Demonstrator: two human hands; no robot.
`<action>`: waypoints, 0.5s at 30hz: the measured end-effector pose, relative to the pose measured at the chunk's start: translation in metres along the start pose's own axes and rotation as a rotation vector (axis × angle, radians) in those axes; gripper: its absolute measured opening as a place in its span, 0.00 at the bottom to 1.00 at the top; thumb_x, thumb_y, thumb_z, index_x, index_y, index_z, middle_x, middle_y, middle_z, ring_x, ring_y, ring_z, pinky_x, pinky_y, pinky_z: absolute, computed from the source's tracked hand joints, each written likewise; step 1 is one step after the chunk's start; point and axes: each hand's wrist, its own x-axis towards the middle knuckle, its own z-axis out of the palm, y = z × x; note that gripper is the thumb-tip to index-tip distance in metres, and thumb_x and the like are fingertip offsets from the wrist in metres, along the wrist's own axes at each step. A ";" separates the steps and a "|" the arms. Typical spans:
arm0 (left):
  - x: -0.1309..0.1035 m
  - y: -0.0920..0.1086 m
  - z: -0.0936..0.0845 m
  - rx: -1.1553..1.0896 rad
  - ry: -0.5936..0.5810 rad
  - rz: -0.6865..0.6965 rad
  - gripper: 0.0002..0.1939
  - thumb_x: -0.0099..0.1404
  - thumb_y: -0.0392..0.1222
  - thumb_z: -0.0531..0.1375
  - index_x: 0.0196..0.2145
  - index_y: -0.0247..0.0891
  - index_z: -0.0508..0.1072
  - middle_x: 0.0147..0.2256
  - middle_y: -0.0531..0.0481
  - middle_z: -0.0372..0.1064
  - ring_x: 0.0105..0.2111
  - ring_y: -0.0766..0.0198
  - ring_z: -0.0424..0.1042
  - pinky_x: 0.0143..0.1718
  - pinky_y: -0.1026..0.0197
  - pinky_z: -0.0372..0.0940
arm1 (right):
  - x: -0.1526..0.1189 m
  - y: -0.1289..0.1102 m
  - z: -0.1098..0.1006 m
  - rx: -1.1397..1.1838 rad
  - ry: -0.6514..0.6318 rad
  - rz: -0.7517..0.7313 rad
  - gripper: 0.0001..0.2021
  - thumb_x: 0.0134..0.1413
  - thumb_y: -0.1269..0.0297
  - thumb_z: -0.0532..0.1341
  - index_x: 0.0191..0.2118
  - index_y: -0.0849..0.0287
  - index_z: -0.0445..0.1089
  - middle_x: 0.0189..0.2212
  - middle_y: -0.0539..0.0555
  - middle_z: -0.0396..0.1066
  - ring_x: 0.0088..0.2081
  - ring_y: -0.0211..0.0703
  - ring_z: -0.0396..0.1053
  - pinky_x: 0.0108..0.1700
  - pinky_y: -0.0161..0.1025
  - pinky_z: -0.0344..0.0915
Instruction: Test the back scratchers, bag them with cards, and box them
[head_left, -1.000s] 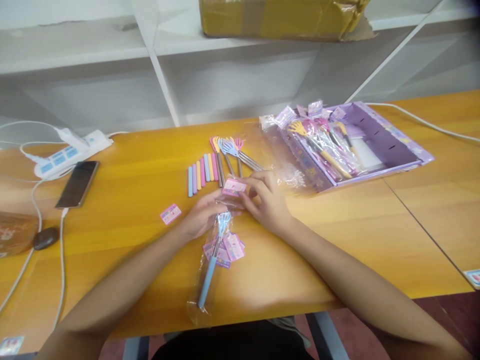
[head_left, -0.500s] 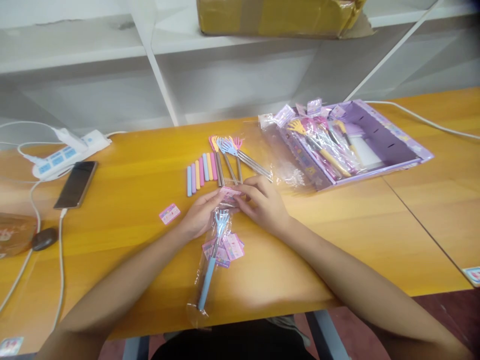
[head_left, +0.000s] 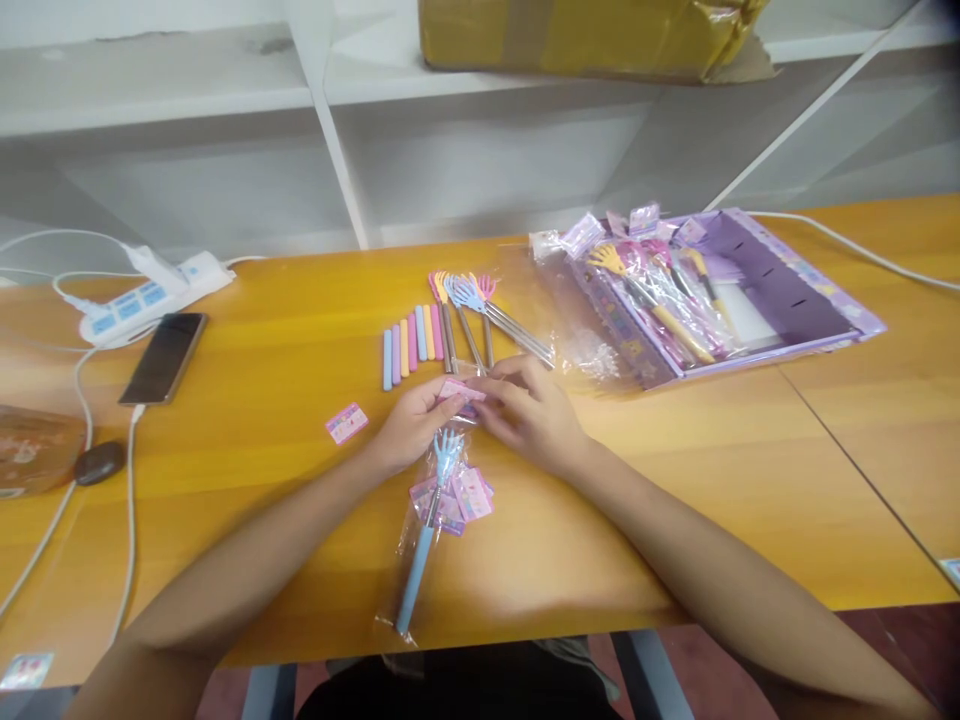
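Note:
A small pink printed card [head_left: 460, 393] is pinched at the top of a clear plastic bag, between my left hand [head_left: 409, 425] and my right hand [head_left: 541, 412]. Both hands are closed, with fingertips at the card's two sides. Inside the bag lies a blue back scratcher [head_left: 416, 570], its hand-shaped head toward my fingers and its handle toward the table edge. Several loose cards [head_left: 473, 494] lie partly under the bag. Beyond my hands rest hand-shaped scratcher heads on metal rods [head_left: 517, 335] and a row of coloured handles [head_left: 412, 340]. Another card [head_left: 346, 424] lies left of my left hand.
A purple display box [head_left: 814, 345] with bagged scratchers stands at the right, with clear bags [head_left: 589, 340] by its near side. A phone [head_left: 163, 358], power strip [head_left: 154, 300], cables and a dark mouse-like object [head_left: 99, 463] occupy the left. A cardboard box [head_left: 592, 40] sits on the shelf.
The whole view has shifted slightly, so things appear a little further right. Both hands stay at the card and bag top, with the fingers moved only slightly.

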 end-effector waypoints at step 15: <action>-0.001 0.002 0.000 0.046 -0.074 0.011 0.20 0.75 0.52 0.66 0.55 0.37 0.81 0.56 0.38 0.79 0.59 0.49 0.77 0.62 0.49 0.69 | 0.005 -0.004 -0.007 0.208 -0.148 0.078 0.17 0.71 0.67 0.62 0.62 0.49 0.68 0.62 0.64 0.67 0.54 0.55 0.76 0.53 0.57 0.78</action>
